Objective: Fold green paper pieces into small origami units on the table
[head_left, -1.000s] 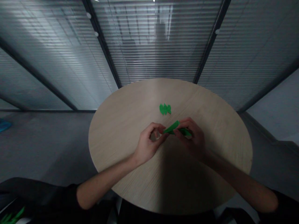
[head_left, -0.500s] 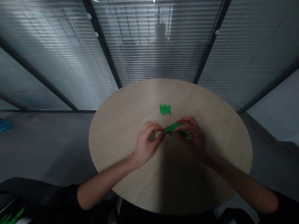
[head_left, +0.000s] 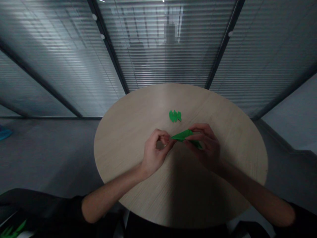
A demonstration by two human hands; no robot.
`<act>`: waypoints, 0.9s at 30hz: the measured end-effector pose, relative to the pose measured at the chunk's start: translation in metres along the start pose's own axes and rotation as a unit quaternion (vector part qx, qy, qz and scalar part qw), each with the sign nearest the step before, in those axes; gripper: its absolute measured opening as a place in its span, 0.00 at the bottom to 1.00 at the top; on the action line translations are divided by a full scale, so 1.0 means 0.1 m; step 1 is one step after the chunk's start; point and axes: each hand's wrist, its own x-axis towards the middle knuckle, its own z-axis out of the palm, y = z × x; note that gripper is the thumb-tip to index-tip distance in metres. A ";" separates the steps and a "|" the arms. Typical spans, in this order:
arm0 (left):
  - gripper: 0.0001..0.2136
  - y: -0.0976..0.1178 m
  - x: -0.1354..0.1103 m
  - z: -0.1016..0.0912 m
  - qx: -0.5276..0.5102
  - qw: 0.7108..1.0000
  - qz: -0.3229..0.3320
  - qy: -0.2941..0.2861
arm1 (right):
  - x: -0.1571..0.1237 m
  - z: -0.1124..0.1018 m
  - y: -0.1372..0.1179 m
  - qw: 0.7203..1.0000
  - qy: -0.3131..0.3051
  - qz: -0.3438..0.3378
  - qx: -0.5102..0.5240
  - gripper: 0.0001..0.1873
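Above the round table, my left hand (head_left: 157, 150) and my right hand (head_left: 204, 143) together pinch a folded strip of green paper (head_left: 184, 135). Its pointed end lies in the fingertips of my left hand, while my right fingers wrap over its other end and hide part of it. Farther back, a small green paper piece with a jagged, leaf-like edge (head_left: 175, 116) lies flat on the tabletop, apart from both hands.
The round light wood table (head_left: 128, 114) stands before glass partitions with blinds (head_left: 163, 49). A dark surface at the lower left holds green pieces (head_left: 13, 229). A blue object (head_left: 4, 133) lies on the grey floor at far left.
The green strip now lies flatter and reaches farther left. My right hand has shifted slightly right, and the jagged piece on the table has not moved.
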 end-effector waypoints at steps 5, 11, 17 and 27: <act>0.03 0.02 0.01 -0.02 0.026 0.999 0.025 -0.028 | 0.00 0.01 -0.01 1.000 0.000 -0.002 -0.001 0.06; 0.01 0.00 0.03 0.01 -0.027 0.998 -0.031 -0.053 | -0.01 0.00 -0.01 1.000 -0.005 -0.009 0.002 0.08; 0.00 0.00 0.01 0.02 -0.040 0.997 -0.035 -0.048 | 0.00 0.01 -0.03 1.000 -0.014 -0.002 -0.024 0.06; 0.04 -0.02 -0.04 0.02 -0.068 0.994 -0.046 -0.072 | 0.00 0.01 -0.02 0.999 -0.019 0.007 -0.025 0.05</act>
